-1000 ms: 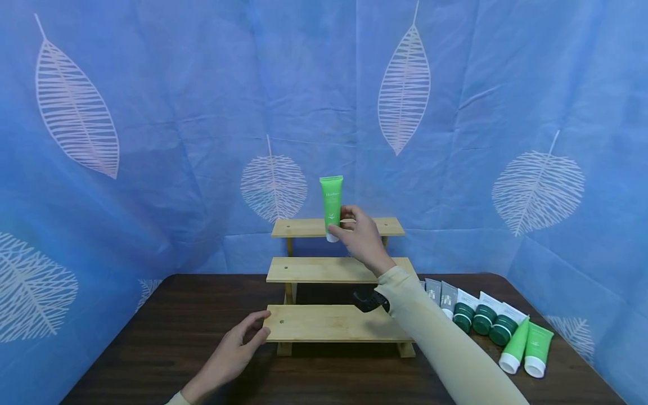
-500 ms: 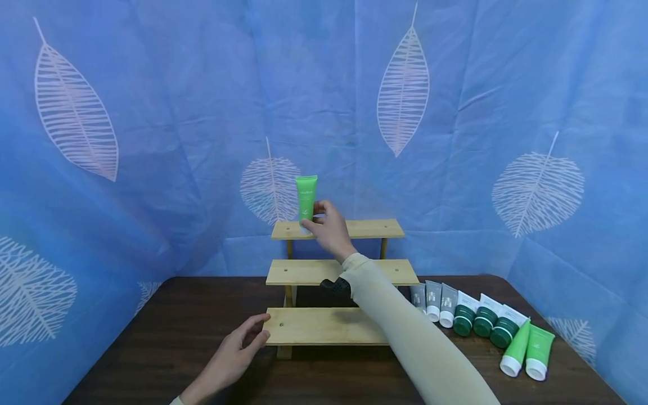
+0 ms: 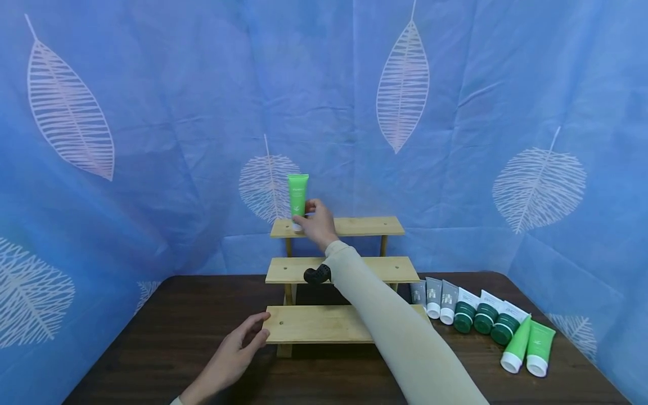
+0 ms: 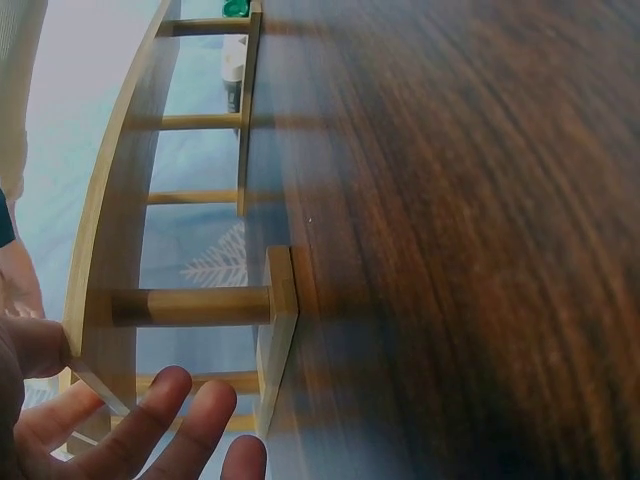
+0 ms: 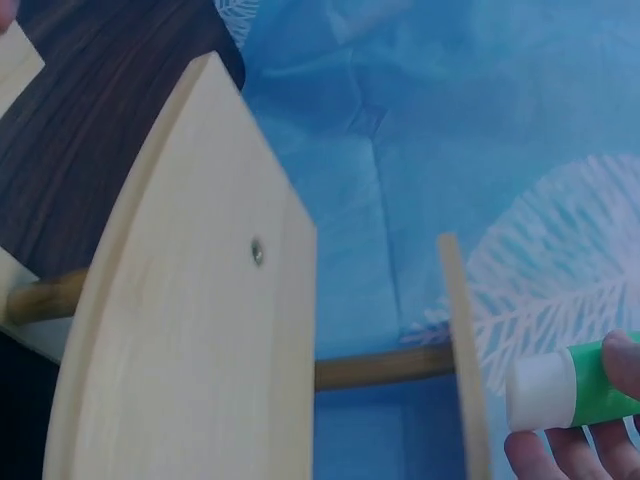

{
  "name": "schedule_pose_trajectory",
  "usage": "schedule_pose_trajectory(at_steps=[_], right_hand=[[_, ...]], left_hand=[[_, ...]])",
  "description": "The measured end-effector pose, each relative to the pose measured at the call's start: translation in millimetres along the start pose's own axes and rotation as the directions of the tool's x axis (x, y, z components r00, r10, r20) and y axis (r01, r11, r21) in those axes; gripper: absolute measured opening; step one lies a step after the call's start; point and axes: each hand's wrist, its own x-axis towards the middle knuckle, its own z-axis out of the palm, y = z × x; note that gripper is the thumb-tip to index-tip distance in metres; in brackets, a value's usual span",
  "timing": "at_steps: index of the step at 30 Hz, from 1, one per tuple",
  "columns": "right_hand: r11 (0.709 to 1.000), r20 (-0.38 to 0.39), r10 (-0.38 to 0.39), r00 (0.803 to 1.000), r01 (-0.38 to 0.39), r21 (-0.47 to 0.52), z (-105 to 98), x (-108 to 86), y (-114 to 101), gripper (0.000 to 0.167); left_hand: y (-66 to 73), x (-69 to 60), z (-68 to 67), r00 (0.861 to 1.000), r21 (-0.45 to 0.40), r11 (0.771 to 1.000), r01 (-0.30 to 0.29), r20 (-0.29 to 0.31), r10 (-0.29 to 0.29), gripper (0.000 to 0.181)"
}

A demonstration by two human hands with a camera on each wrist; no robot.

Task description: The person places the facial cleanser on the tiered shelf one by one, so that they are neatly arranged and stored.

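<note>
Green tube [image 3: 297,196], upright and cap down, gripped in the right hand [image 3: 319,223] at the top shelf's [image 3: 367,226] left end.
Work appears early: tube raised but unreleased, with a gap under its white cap [image 5: 540,390] in the right wrist view; grey tubes [image 3: 433,295], dark-green-and-white containers [image 3: 485,316] and two other green tubes [image 3: 540,342] remain on the table [image 3: 177,326]. Left hand [image 3: 234,354], fingers relaxed, touches the bottom shelf [image 3: 319,326]. Since one second ago, the held tube has shifted left.

Blue fabric backdrop [image 3: 324,67] (pale leaf prints [image 3: 71,109]) behind a dark wood-grained table [image 3: 192,315].
</note>
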Motion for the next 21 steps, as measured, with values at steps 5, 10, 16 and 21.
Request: schedule_pose_trajectory(at_steps=[5, 10, 16, 21], right_hand=[[0.999, -0.018, 0.045, 0.999, -0.045, 0.002, -1.1, 2.9, 1.7, 0.041], [0.999, -0.012, 0.032, 0.999, -0.032, 0.01, 1.1, 6.0, 3.2, 0.041], [1.0, -0.003, 0.005, 1.0, -0.005, 0.01, 4.9, 4.7, 5.4, 0.039], [1.0, 0.012, 0.002, 1.0, -0.002, -0.009, 6.5, 1.9, 9.4, 0.039]], left_hand=[[2.5, 1.6, 1.1, 1.0, 0.01, 1.0, -0.021, -0.006, 0.021, 0.05], [5.3, 1.7, 1.9, 1.0, 0.029, 1.0, -0.012, -0.025, 0.012, 0.048], [5.7, 1.1, 2.2, 0.999, 0.045, 0.999, 0.002, -0.038, 0.0, 0.048], [3.6, 0.1, 2.1, 1.0, 0.043, 0.999, 0.007, -0.031, -0.005, 0.049]])
